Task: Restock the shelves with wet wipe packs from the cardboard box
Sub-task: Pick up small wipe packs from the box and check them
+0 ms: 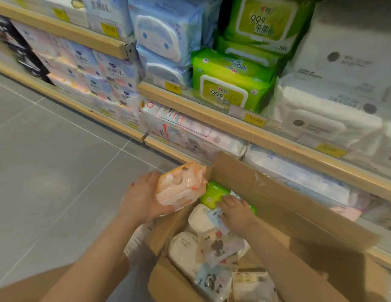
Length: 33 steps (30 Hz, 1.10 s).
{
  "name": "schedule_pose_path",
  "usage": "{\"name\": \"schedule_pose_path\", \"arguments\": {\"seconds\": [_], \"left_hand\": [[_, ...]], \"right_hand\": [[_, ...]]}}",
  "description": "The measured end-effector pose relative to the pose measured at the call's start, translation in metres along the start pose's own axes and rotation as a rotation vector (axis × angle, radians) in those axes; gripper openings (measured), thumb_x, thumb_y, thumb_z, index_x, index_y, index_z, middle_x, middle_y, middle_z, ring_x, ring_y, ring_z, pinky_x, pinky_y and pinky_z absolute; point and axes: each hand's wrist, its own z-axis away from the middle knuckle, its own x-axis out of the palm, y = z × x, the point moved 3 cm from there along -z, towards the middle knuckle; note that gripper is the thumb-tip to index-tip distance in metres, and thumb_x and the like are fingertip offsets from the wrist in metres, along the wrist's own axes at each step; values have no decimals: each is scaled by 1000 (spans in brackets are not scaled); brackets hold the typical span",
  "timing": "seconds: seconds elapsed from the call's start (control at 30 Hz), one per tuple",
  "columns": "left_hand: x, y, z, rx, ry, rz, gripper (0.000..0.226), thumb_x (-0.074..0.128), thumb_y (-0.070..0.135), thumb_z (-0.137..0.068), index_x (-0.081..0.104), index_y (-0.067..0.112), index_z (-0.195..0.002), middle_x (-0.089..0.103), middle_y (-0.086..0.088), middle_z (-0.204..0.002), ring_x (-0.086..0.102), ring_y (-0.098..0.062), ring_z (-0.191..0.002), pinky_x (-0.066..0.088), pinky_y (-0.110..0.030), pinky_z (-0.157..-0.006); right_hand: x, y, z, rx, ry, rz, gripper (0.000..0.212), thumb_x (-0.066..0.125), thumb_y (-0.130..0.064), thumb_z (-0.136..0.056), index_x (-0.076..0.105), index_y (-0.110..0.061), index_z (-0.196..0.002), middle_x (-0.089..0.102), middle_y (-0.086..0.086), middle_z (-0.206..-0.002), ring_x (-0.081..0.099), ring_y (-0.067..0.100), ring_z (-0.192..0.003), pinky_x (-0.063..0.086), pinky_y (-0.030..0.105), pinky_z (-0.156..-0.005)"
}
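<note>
My left hand (144, 198) cradles an orange pack (181, 186) while my right hand (236, 211) closes on the green pack (213, 194) at the cardboard box (266, 192)'s far end, which I should lift straight up clear of the flap.

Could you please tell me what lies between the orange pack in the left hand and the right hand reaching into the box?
In the head view, a green wipe pack lies between the orange pack and the right hand, which rests on it.

- The left hand (144, 197) holds an orange pack (181, 186) above the corner of the cardboard box (277, 192).
- The right hand (237, 211) rests on a green pack (213, 192) inside the box.
- Shelves (212, 112) beside the box carry green, blue and white packs.
</note>
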Motion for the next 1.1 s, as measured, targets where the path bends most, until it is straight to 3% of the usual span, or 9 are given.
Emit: {"name": "schedule_pose_path", "arguments": {"seconds": [0.07, 0.13, 0.2, 0.3, 0.33, 0.57, 0.87, 1.1], "left_hand": [[-1, 2, 1, 4, 5, 15, 100, 45, 84, -44, 44, 26, -125, 53, 5, -114, 50, -16, -103, 41, -37, -90], [-2, 4, 2, 14, 13, 13, 100, 44, 85, -44, 44, 26, -125, 54, 4, -114, 50, -17, -102, 41, -37, -89], [-3, 6, 2, 23, 18, 13, 100, 44, 84, -44, 45, 25, -124, 54, 3, -113, 50, -17, -102, 42, -36, -87], [-3, 8, 3, 29, 22, 4, 99, 44, 83, -43, 46, 25, -123, 55, 3, -111, 50, -16, -100, 42, -36, -86], [-3, 8, 2, 31, 22, -3, 99, 44, 83, -44, 45, 25, -123, 55, 4, -111, 50, -16, -100, 42, -36, -86], [4, -1, -8, 39, 16, -41, 96, 48, 86, -47, 43, 28, -124, 54, 7, -111, 50, -14, -100, 44, -37, -87], [4, 0, -10, 55, 33, -1, 98, 48, 85, -46, 46, 25, -124, 55, 6, -111, 49, -13, -97, 42, -33, -85], [5, 1, -11, 76, 43, 8, 97, 48, 84, -48, 48, 23, -123, 56, 6, -110, 51, -13, -97, 44, -33, -84]], "right_hand": [[5, 11, 17, 46, 4, -37, 50, 25, -40, -98, 29, -28, -146, 22, -5, -155, 15, 16, -144, 15, 38, -115], [6, 20, 37, 86, 33, -24, 73, 1, -49, -81, 41, -26, -139, 38, -2, -147, 28, 18, -138, 25, 34, -107], [2, 27, 51, 126, 55, 9, 83, -6, -48, -72, 52, -22, -126, 50, 2, -133, 40, 21, -126, 31, 32, -98], [-8, 28, 51, 163, 77, -10, 44, 28, -37, -96, 46, -20, -133, 45, 2, -136, 39, 22, -127, 32, 32, -99], [-11, 25, 48, 145, 78, -36, 43, 35, -33, -98, 40, -21, -139, 41, 2, -141, 36, 22, -130, 31, 34, -102], [0, 8, -2, 66, -16, -41, 57, 37, -34, -100, 12, -30, -151, 6, 0, -159, 8, 25, -145, 12, 41, -119], [11, 17, -17, 106, 17, -23, 73, 58, -45, -87, 17, -39, -147, 14, 7, -154, 19, 30, -137, 22, 42, -113], [22, 9, -33, 185, 44, 41, 86, 61, -46, -85, 2, -39, -148, 28, 15, -140, 34, 34, -125, 31, 45, -108]]}}
